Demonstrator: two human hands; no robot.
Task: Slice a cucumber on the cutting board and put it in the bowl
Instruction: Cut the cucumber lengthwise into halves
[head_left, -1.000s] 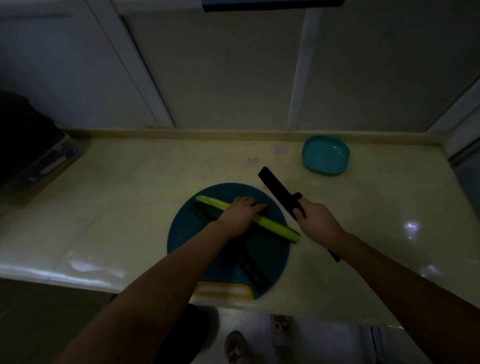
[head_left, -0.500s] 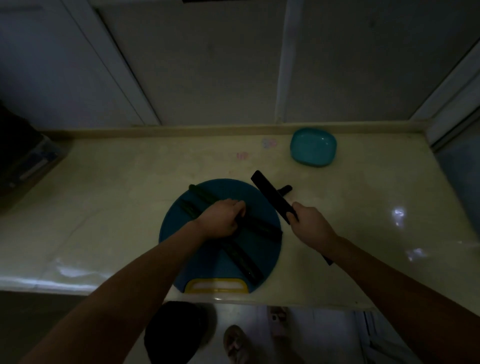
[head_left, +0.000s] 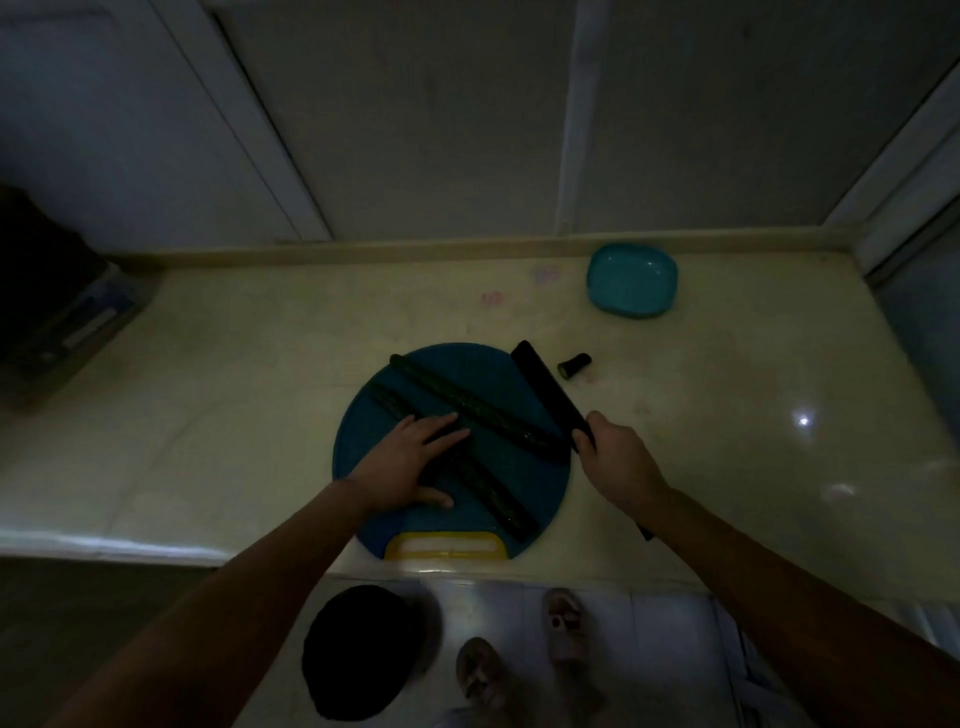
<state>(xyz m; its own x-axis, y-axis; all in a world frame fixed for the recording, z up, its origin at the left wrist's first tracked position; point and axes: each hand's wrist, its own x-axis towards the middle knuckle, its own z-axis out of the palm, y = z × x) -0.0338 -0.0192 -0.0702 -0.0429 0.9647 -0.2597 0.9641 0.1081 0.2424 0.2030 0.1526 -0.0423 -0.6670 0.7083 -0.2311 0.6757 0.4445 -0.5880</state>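
Note:
A round blue cutting board (head_left: 483, 374) with a yellow handle lies at the counter's front edge. Two long dark cucumber halves lie on it, skin up: the far half (head_left: 467, 402) and the near half (head_left: 493, 493). My left hand (head_left: 410, 462) rests flat with straight fingers on the near half. My right hand (head_left: 618, 460) grips a black-bladed knife (head_left: 548, 387) at the board's right edge, blade pointing away. A small cut cucumber end (head_left: 574, 365) lies on the counter beyond the blade. The teal bowl (head_left: 631, 280) stands at the back right.
The pale counter (head_left: 234, 415) runs along a wall. A dark box (head_left: 67, 322) sits at the left end. Below the front edge are a black round object (head_left: 363, 649) on the floor and my sandalled feet (head_left: 519, 654).
The far cucumber half was turned from cut side up to skin side up. My left hand let go of it and moved onto the near half. The cut end now shows beyond the knife.

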